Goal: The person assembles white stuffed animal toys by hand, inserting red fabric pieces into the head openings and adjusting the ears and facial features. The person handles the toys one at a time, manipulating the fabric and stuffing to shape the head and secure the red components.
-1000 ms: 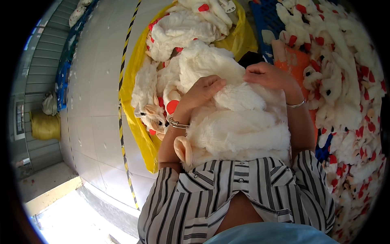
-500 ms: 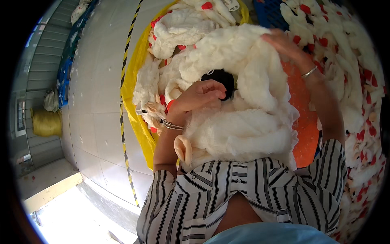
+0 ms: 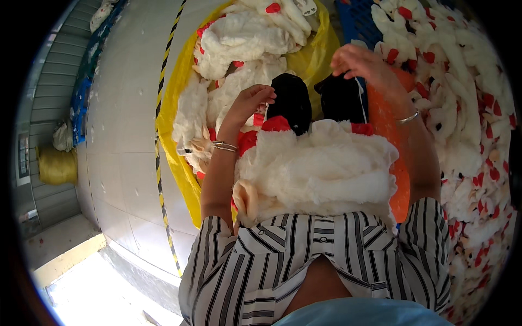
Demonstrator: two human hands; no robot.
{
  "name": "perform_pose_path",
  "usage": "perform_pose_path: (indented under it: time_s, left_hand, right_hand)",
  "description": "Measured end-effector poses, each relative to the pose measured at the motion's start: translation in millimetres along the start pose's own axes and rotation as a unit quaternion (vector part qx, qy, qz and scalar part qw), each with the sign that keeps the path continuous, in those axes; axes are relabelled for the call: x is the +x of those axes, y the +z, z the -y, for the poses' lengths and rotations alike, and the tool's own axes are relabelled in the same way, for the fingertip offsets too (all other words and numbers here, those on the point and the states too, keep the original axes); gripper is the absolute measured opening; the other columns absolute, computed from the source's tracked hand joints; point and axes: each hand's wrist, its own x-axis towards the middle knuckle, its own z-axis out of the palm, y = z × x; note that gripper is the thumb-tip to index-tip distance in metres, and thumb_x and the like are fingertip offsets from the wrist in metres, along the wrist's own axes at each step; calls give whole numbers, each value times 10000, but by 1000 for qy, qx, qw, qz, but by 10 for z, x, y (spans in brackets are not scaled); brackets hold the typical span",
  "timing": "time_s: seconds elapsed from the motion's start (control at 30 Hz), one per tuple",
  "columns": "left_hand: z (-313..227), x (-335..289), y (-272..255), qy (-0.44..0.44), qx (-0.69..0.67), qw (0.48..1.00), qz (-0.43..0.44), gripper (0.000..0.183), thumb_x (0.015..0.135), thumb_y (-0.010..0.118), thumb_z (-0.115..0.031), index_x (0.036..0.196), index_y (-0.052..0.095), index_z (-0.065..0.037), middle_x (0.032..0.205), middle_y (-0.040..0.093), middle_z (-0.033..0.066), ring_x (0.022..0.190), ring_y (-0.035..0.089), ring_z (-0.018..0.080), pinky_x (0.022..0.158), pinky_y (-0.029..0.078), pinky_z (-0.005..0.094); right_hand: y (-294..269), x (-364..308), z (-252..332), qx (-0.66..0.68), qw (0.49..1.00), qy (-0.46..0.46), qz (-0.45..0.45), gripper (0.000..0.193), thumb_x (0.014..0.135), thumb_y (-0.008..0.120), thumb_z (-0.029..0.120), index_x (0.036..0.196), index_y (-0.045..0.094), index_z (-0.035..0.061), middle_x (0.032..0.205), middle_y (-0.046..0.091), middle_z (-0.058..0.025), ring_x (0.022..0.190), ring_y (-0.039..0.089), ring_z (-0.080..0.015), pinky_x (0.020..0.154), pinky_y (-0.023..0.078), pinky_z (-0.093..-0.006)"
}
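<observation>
On the left side there is a wall (image 3: 54, 79) made of grey panels, and a round yellow bundle (image 3: 57, 164) stands near it. The floor (image 3: 119, 130) has smooth grey tiles with small white bits. A black-and-yellow striped tape (image 3: 161, 108) runs from far to near. At near left, very bright white light (image 3: 103, 288) appears.

1. Words and numbers: none can be read.
2. Tag (image 3: 307, 6), white, between 12 and 1 o'clock at the top edge, on the plush pile (image 3: 244, 41): small dark marks show, too tiny to make out.
3. Tape (image 3: 158, 136), yellow and black stripes, on the floor (image 3: 122, 108), from 11 o'clock down to 7.
4. Panel (image 3: 23, 156), at 9 o'clock on the wall: too small to tell if it bears writing.
</observation>
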Motion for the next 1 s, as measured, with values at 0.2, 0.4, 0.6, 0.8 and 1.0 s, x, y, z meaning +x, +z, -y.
perform_pose_path:
  time_s: [0.2, 0.4, 0.6, 0.8, 1.0]
  left_hand:
    - [-107, -10, 29, 28, -8, 999, -20, 259, 993, 544, -249, 1113, 641, -41, 995, 687, 30, 879, 640, 101, 786, 495, 241]
    - [-117, -235, -113, 58, -18, 997, -38, 261, 1005, 511, -237, 1110, 645, -39, 1013, 681, 37, 939, 650, 123, 846, 506, 268]
    - [-316, -329, 4, 211, 74, 973, 56, 615, 945, 531, -531, 1292, 547, -24, 1153, 634, 54, 1052, 585, 148, 881, 473, 286]
    - [-336, -106, 424, 63, -47, 981, 176, 753, 938, 438, -653, 1365, 446, -32, 1219, 620, 133, 1038, 645, 204, 877, 503, 303]
    - [-155, 90, 801, 25, -161, 943, 289, 824, 932, 337, -716, 1471, 293, -94, 1317, 565, 163, 1150, 597, 248, 928, 482, 365]
  right_hand:
    - [1308, -605, 819, -200, 890, -104, 396, 503, 812, 676, 352, 1128, 602, -32, 1079, 641, -212, 996, 628, -328, 874, 495, -396]
    - [725, -695, 789, -253, 932, -112, 235, 424, 686, 714, 256, 1012, 646, -7, 928, 670, -185, 885, 649, -352, 786, 508, -408]
    - [-297, -778, 608, -78, 982, -66, -159, 383, 830, 590, 37, 1208, 578, -28, 1039, 682, -90, 903, 629, -144, 825, 507, -311]
    - [-95, -814, 317, -101, 969, -122, -191, 321, 830, 564, 15, 1143, 603, -43, 1002, 692, -88, 897, 624, -140, 812, 492, -296]
    - [214, -809, 444, -115, 966, -114, -203, 324, 760, 606, -47, 1084, 619, -44, 1065, 665, -123, 981, 621, -221, 867, 477, -313]
